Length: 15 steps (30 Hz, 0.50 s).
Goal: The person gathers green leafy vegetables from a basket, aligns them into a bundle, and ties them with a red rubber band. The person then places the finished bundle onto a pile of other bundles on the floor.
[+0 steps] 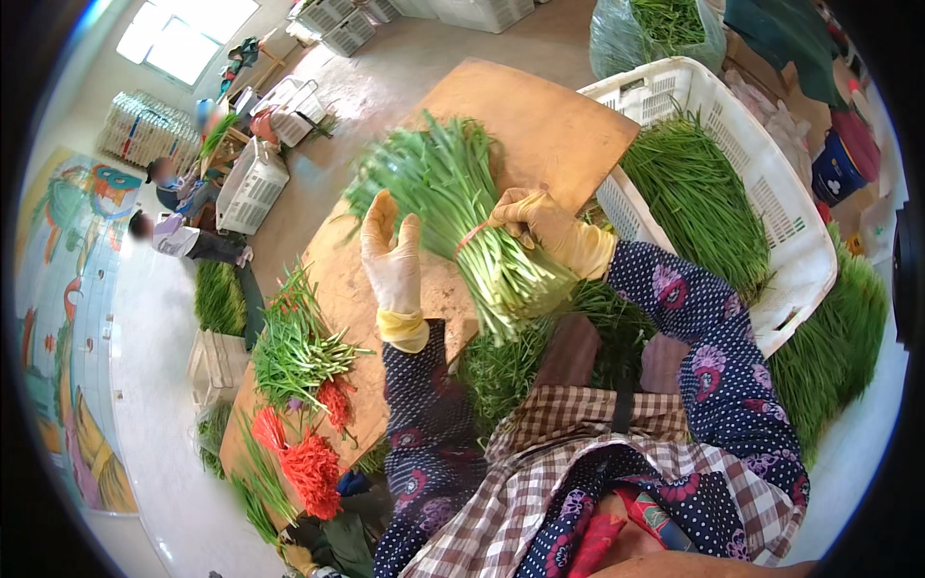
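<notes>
A thick bundle of green garlic chives (462, 188) lies over the near edge of the wooden board (538, 123), its pale cut ends turned towards me. A red tie (470, 240) runs around its stalks. My right hand (553, 225), in a yellowish glove, has its fingers pinched at the tie's end on the bundle's right side. To the left of the bundle my gloved left hand (394, 264) is raised, fingers and thumb apart, holding nothing. Part of the tie is hidden behind the stalks and my right fingers.
Red ties (311, 469) and loose chives (296, 361) lie on the board's left. A white plastic crate (777, 209) of chives stands at right, with more chives (831, 361) beside it. A co-worker's gloved hand (298, 556) shows at lower left; people (181, 238) sit farther off.
</notes>
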### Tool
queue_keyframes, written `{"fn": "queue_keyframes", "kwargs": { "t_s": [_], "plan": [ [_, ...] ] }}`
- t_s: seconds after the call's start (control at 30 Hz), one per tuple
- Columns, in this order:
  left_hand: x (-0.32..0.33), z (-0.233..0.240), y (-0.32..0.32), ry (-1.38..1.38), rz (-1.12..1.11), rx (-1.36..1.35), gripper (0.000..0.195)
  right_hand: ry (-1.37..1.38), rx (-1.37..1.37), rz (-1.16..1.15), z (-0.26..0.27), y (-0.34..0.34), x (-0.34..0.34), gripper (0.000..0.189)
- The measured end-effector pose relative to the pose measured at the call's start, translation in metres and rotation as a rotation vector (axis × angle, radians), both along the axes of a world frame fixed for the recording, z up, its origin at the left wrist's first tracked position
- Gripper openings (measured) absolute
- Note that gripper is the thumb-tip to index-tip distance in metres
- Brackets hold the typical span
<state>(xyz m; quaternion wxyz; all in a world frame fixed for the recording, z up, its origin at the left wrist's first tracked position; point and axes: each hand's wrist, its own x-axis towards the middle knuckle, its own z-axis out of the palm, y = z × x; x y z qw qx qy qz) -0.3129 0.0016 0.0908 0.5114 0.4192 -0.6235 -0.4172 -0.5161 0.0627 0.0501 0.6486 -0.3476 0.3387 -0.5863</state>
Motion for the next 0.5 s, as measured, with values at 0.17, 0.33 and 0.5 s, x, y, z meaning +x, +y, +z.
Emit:
{"fn": "queue_keyframes", "kwargs": {
  "t_s": [0.17, 0.33, 0.5],
  "plan": [
    [0.053, 0.016, -0.013, -0.698, -0.19, 0.154, 0.079, -0.278, 0.013, -0.12, -0.027, 0.007, 0.072, 0.01],
    [0.034, -0.001, -0.013, -0.843, -0.453, 0.445, 0.075, -0.491, -0.039, -0.082, -0.051, 0.0, 0.104, 0.013],
    [0.033, -0.039, -0.003, -0.634, -0.343, 0.373, 0.094, -0.394, 0.006, 0.023, -0.064, 0.001, 0.082, 0.012]
  ]
}}
